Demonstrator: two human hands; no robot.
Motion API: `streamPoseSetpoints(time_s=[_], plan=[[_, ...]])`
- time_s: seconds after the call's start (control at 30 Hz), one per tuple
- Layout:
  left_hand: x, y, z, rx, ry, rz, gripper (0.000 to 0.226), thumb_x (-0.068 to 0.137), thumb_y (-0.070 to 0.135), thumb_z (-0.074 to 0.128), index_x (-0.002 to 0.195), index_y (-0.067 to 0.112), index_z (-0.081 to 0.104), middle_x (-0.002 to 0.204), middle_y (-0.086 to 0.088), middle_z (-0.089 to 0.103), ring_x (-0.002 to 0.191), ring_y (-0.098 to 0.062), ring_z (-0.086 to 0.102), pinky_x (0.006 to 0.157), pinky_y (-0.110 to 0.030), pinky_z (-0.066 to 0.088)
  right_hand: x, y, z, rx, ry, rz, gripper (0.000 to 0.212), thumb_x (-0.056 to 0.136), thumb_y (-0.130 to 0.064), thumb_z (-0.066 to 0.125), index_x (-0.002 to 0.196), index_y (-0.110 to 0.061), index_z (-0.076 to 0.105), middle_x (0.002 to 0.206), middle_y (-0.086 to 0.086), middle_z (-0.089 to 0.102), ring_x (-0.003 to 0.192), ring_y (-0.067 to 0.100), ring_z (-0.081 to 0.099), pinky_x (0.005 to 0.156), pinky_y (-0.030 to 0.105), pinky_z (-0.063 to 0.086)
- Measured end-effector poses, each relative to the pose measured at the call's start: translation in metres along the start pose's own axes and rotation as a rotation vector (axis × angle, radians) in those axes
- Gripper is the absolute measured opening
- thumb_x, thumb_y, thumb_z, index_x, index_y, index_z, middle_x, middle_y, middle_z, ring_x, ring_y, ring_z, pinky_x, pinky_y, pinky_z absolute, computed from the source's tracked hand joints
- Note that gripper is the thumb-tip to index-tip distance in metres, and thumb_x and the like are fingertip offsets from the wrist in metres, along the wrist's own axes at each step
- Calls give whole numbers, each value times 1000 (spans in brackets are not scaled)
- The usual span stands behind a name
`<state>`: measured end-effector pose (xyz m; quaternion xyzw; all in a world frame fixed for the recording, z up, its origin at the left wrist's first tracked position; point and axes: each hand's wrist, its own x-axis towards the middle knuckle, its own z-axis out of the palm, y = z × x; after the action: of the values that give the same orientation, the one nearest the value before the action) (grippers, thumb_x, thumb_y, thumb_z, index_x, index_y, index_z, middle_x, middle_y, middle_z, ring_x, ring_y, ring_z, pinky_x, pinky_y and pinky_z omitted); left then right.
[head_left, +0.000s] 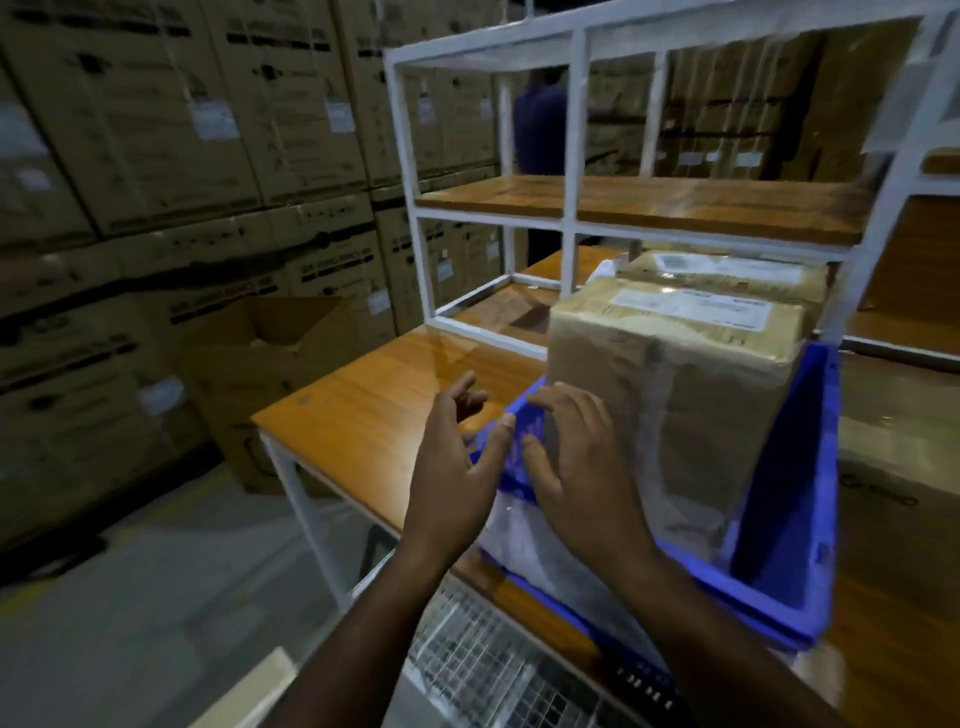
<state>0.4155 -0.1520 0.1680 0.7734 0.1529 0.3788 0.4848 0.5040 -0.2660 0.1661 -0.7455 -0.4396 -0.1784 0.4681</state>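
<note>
A blue plastic crate (795, 499) stands on a wooden table (374, 395). Inside it sits a tall cardboard box (685, 374) with a white label on top, wrapped in clear film, and a second box (727, 270) lies behind it. My left hand (457, 462) hovers at the crate's left corner with fingers spread and loose, thumb near the rim. My right hand (576, 462) lies flat with straight fingers against the crate's near-left rim and the box's lower front. A white plastic bag (514, 535) hangs at the crate's front.
A white metal shelf frame (571, 171) with wooden boards rises behind the crate. Stacked cartons (156, 156) line the left wall, with an open carton (270, 374) on the floor. A person in blue (540, 130) stands behind the shelf. A wire mesh cart (493, 670) is below.
</note>
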Motion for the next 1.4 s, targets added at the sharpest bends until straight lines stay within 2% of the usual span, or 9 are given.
streamPoseSetpoints(time_s=[0.13,0.3,0.5,0.67,0.83,1.0,1.13,1.2,1.4], plan=[[-34,-24,-37,67,116,-128,50,95,40,64,140,36,42,126,14,58,122,3,54,101,-35,51,-19,-10,31,97,-122,-43,34,89,-29,48,119,-17,58,119,-3,56,116,13,48,102,18,31],[-89,-33,-78,191,312,-284,51,98,40,62,145,34,41,125,14,58,112,9,56,89,-20,51,-44,-24,60,192,-299,-65,32,92,-23,52,123,-17,57,123,-3,55,121,14,46,101,14,27],[-163,-38,-122,297,513,-419,51,98,38,62,145,30,43,126,11,58,118,1,55,93,-20,49,-84,-60,105,319,-513,-103,32,91,-28,52,121,-17,57,118,-2,55,114,15,46,92,33,43],[-215,-40,-160,336,646,-484,46,98,31,64,141,28,47,122,11,61,109,9,58,88,-13,50,-128,-96,141,367,-673,-144,31,93,-20,60,124,-18,56,121,-3,54,118,16,46,93,28,38],[-259,-55,-199,332,755,-545,40,98,31,64,136,27,52,119,14,63,107,9,59,93,-36,56,-164,-134,176,345,-793,-188,33,95,-23,60,127,-19,56,126,-2,55,121,15,44,94,24,33],[-299,-81,-251,361,763,-604,44,97,32,65,138,30,49,124,13,61,114,0,59,96,-26,51,-194,-183,223,365,-865,-206,29,96,-25,60,124,-21,56,122,-5,55,119,14,46,94,25,37],[-330,-102,-305,332,762,-670,43,97,29,65,137,31,47,124,13,60,114,-3,59,89,-18,52,-219,-227,266,371,-923,-197,31,96,-26,60,126,-23,56,126,-7,55,121,11,45,99,28,38],[-345,-114,-333,331,770,-702,43,97,29,65,136,34,47,123,15,60,113,-1,59,87,-21,55,-230,-246,286,369,-949,-195,31,96,-24,61,126,-20,57,126,-6,56,121,11,45,98,23,35],[-377,-158,-394,393,776,-769,48,97,33,65,142,30,47,134,13,56,122,0,53,100,-38,53,-256,-287,341,336,-1027,-129,32,96,-22,61,127,-15,57,126,-3,57,121,17,46,97,21,31]])
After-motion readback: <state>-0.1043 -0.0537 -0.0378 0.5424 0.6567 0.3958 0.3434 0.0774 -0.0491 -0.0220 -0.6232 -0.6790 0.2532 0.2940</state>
